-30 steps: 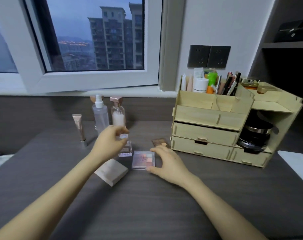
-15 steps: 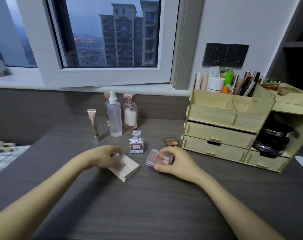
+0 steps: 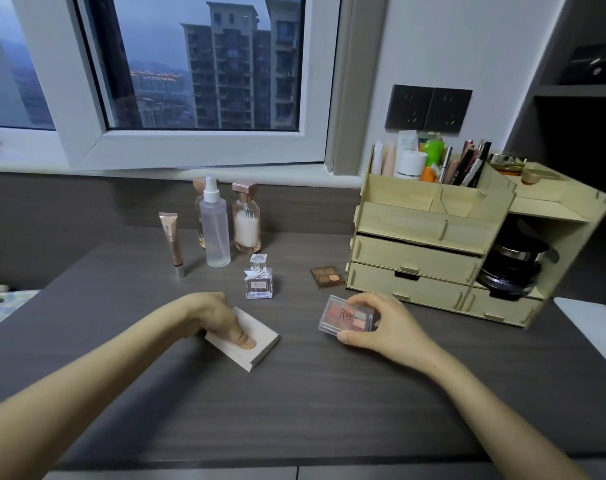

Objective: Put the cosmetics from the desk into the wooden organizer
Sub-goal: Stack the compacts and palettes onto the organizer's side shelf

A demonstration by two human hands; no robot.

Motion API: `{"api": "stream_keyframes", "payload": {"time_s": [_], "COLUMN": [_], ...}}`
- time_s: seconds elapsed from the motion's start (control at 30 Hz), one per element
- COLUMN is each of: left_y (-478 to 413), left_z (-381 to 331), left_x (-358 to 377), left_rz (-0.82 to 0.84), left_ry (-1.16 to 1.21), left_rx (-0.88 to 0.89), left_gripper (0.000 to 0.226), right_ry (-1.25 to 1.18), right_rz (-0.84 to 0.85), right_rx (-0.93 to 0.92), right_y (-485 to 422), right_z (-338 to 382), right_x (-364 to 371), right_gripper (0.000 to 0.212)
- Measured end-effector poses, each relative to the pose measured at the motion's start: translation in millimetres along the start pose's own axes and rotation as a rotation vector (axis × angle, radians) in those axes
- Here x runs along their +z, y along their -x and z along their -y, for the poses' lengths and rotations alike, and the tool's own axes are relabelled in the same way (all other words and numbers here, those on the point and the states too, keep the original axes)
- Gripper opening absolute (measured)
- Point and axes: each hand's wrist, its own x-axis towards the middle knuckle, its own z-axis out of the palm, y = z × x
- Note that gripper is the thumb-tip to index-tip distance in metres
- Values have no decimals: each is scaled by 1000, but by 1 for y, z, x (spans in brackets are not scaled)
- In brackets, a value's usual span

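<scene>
My right hand (image 3: 386, 325) grips a clear pink eyeshadow palette (image 3: 344, 317), tilted and lifted slightly off the dark desk. My left hand (image 3: 218, 318) is closed on a flat beige compact box (image 3: 258, 337) lying on the desk. The wooden organizer (image 3: 429, 237) stands at the right, its top compartments holding tubes and pencils. On the desk behind my hands stand a small perfume bottle (image 3: 259, 279), a brown eyeshadow palette (image 3: 327, 277), a clear spray bottle (image 3: 215, 226), a rose-capped perfume bottle (image 3: 246, 223) and a rose tube (image 3: 172, 242).
A black round container (image 3: 512, 268) sits in the organizer's open right bay. Another bottle (image 3: 200, 216) is half hidden behind the spray bottle. Wall sockets (image 3: 427, 107) are above the organizer. A white sheet (image 3: 592, 327) lies at the desk's right edge.
My left hand dropped from near the small perfume bottle onto the beige compact box. My right hand closed on the pink palette and tilted it up from the desk.
</scene>
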Motion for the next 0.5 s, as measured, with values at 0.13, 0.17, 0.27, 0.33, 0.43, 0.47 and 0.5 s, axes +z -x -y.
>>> {"api": "stream_keyframes", "payload": {"time_s": [0.13,0.17,0.27,0.33,0.43,0.47,0.5], "left_y": [6,9,18,20,23,25,27], "left_z": [-16,-24,-53,-76,-111,-123,-135], "left_x": [2,3,8,13,24,27,31], "left_rz": [-98,-107,-81,-40,70,96,114], "left_ry": [195,231,328,450,655,720,778], "left_rx": [98,152,260,301,385,417,446], "left_gripper": [44,35,27,21,17,13,15], "right_ry": [92,111,160,181,204,214,216], "right_rz": [10,16,20,12,26,51,76], "right_rx": [37,45,57,59,64,68,73], "right_y": [15,18,28,33,40,41,41], "right_z": [-19,-24,-35,-41,-48,-49,-49], "right_x": [-13,-15,-21,-24,-29,-32,-37], "right_gripper": [58,59,60,59,61,64,68]}}
